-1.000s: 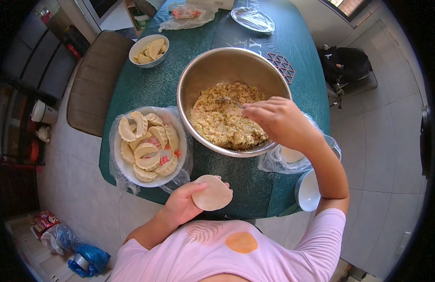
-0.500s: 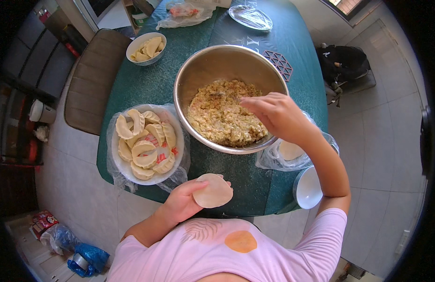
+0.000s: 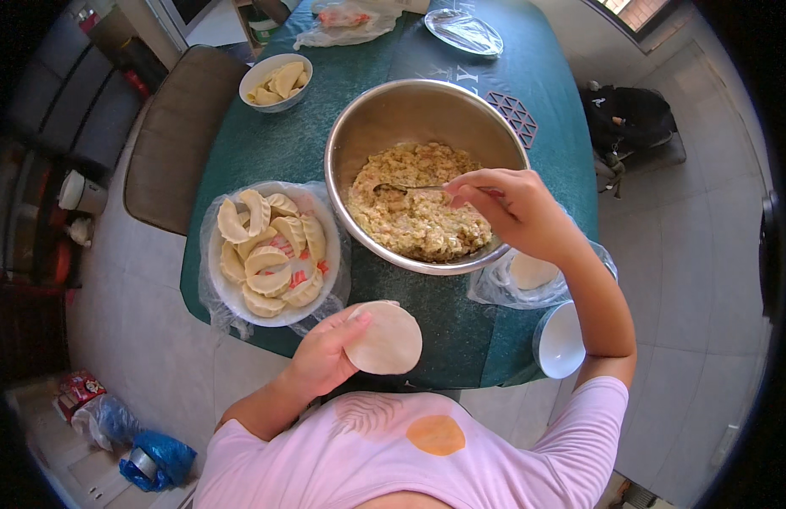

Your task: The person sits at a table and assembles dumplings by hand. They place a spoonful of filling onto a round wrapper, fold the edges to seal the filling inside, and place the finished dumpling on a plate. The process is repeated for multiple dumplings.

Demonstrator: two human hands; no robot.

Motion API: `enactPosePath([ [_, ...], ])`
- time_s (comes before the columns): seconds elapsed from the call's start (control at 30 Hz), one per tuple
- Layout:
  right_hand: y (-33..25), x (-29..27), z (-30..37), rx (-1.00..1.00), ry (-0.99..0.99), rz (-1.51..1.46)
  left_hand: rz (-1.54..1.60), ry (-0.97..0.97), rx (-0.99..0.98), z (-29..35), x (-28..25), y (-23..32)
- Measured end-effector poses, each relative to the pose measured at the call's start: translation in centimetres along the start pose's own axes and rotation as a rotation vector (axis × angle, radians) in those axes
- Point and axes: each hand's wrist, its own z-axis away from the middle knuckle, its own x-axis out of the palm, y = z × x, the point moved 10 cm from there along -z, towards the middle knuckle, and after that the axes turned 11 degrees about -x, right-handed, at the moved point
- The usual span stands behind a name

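Note:
My left hand [image 3: 327, 349] holds a round, flat dumpling wrapper [image 3: 388, 338] by its left side, thumb on top, just off the table's near edge. Over the large steel bowl [image 3: 427, 102], my right hand [image 3: 510, 204] pinches the handle of a metal spoon [image 3: 410, 187]. The spoon's tip rests in the chopped, yellowish filling [image 3: 427, 225]. Folded dumplings [image 3: 270, 280] lie in a white bowl [image 3: 219, 293] lined with plastic, left of the steel bowl. More wrappers [image 3: 530, 271] sit in a clear plastic bag [image 3: 495, 290] below my right forearm.
A white bowl [image 3: 561, 339] stands at the table's near right edge. Farther off are a bowl of dumplings [image 3: 276, 83], a film-covered plate [image 3: 465, 34], a lattice trivet [image 3: 513, 117] and a plastic bag [image 3: 350, 24]. A brown padded seat [image 3: 176, 140] adjoins the left side.
My right hand has closed on the spoon's handle, now in plain sight over the filling. My left hand keeps the wrapper, which has turned flatter toward the view. The whole view has shifted slightly.

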Motion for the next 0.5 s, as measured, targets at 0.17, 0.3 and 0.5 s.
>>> enactPosePath([
  [0.17,1.7,-1.0,0.2,0.118,0.067,-0.128,0.021,-0.028,0.093,0.5,0.1,2.1],
  [0.3,5.7,-1.1,1.3,0.394,0.232,-0.378,0.003,-0.053,0.099,0.9,1.1,3.3],
  [0.5,9.5,-1.1,3.8,0.634,0.359,-0.626,-0.008,-0.050,0.139,0.8,3.1,5.2],
])
